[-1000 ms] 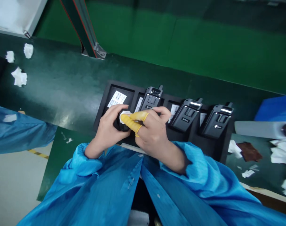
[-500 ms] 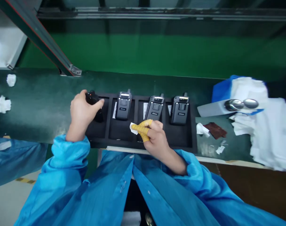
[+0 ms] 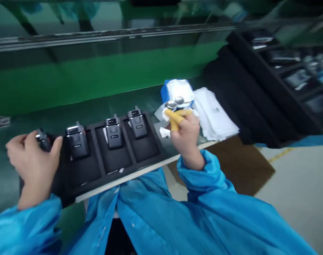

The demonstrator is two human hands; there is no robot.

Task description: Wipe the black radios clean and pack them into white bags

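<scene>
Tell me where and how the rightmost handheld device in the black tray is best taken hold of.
Probably by the long sides of the rightmost handheld device, from above and the near side: its body is a narrow block, and its compartment in the black tray is bare beyond its near end, leaving room for fingers. The slim stub at its far end looks a poorer hold.

Green bench (image 3: 100,112) carries black tray (image 3: 145,150)

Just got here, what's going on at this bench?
A person's left hand grips a dark handheld device at the left end of a black tray. Three more devices lie in its compartments. The right hand, yellow-covered fingertips pinching a white scrap, is near a shiny metal top.
</scene>
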